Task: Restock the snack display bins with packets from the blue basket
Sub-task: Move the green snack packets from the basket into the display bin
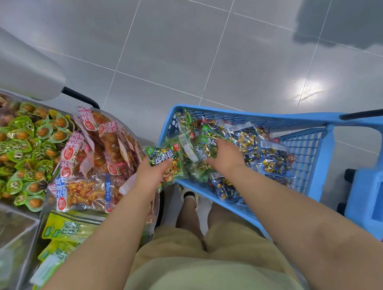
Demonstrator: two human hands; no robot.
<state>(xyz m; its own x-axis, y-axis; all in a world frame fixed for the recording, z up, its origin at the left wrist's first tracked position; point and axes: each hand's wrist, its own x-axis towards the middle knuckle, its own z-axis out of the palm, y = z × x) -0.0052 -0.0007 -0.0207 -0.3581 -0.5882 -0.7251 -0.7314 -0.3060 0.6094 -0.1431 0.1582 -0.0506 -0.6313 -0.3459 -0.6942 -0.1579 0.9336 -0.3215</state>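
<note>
Grey floor tiles (193, 43) surround the blue basket (233, 113). The left hand (152, 176) holds a green packet (163, 160), probably gathering a batch; the right hand (226, 156) grips a second packet (205, 142) inside.

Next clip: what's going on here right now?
A person is restocking snacks. Their left hand grips a green packet at the near edge of the blue basket, beside the display bins. The right hand is down in the basket among more green packets; whether it has hold of one is unclear. Blue-and-gold packets also lie in the basket. The bins hold red-labelled packets and green-wrapped snacks.
</note>
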